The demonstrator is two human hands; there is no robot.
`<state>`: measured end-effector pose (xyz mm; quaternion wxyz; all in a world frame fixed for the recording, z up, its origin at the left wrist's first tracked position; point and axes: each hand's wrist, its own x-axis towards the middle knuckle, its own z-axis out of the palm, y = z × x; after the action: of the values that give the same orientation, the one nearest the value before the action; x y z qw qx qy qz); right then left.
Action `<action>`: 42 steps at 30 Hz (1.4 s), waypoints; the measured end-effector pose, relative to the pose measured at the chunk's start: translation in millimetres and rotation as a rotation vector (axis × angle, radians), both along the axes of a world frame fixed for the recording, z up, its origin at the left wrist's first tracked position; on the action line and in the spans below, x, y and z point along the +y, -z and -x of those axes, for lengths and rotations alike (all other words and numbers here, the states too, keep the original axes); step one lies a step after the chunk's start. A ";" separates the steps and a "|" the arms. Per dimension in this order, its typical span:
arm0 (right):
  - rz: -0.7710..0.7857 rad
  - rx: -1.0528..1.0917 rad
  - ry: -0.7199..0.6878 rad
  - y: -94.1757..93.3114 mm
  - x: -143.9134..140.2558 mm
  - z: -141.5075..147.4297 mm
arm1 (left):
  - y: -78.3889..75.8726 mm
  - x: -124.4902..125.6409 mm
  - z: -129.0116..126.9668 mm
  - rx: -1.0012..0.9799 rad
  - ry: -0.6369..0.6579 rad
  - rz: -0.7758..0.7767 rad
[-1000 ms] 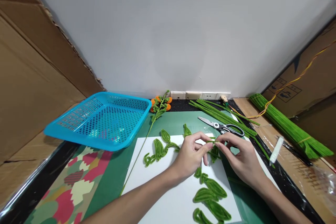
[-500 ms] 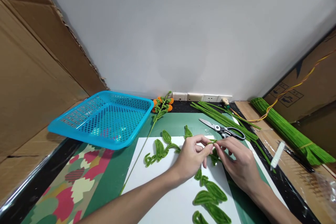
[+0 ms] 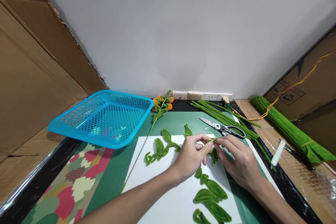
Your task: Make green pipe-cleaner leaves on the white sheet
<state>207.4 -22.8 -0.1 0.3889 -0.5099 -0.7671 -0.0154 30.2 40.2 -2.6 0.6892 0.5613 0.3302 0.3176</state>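
My left hand [image 3: 193,152] and my right hand [image 3: 237,157] meet above the right part of a white sheet [image 3: 168,199]. Both pinch a short green pipe cleaner [image 3: 213,140] between thumb and fingertips, and the fingers hide most of it. Below the hands, partly covered, lies a green fuzzy piece [image 3: 214,155]. Fuzzy green leaves [image 3: 206,196] made of bent pipe cleaner lie near my right forearm. More green leaves [image 3: 159,148] rest left of my left hand, and one leaf [image 3: 188,130] stands out just beyond it.
Scissors [image 3: 223,128] lie beyond my right hand beside loose green pipe cleaners [image 3: 220,115]. A blue basket [image 3: 136,134] is at the left, next to an orange-flowered stem [image 3: 154,120]. A thick pipe-cleaner bundle [image 3: 291,129] and a white-handled tool [image 3: 278,153] sit at right.
Both hands stay together on the pipe cleaner. Their fingers have shifted only slightly, and the right hand is turned a little. The surrounding things lie as before.
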 end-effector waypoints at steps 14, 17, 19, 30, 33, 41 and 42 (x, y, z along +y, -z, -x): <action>-0.035 -0.058 0.025 -1.0 1.1 -1.4 | 1.8 1.6 1.9 -0.009 0.022 -0.007; 0.000 -0.045 0.037 1.6 0.3 1.7 | 5.7 1.3 0.2 -0.002 0.007 -0.025; 0.031 -0.054 0.056 3.6 0.2 4.6 | 6.4 0.5 -1.2 0.005 -0.016 -0.041; 0.122 -0.163 0.111 7.1 -0.8 12.0 | -1.3 -2.8 0.1 0.094 -0.017 -0.077; 0.121 -0.151 0.092 5.9 -1.6 12.0 | -1.2 -2.5 0.0 0.077 -0.018 -0.078; -0.039 -0.153 0.077 0.9 0.8 4.3 | -1.1 1.5 2.0 0.004 -0.030 -0.012; -0.073 -0.155 0.075 0.4 1.1 2.7 | -1.2 2.0 2.6 -0.006 -0.021 -0.005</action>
<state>204.6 -21.7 -0.4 0.3460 -0.5209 -0.7743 -0.0972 27.6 42.1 -1.4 0.6853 0.5586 0.3333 0.3274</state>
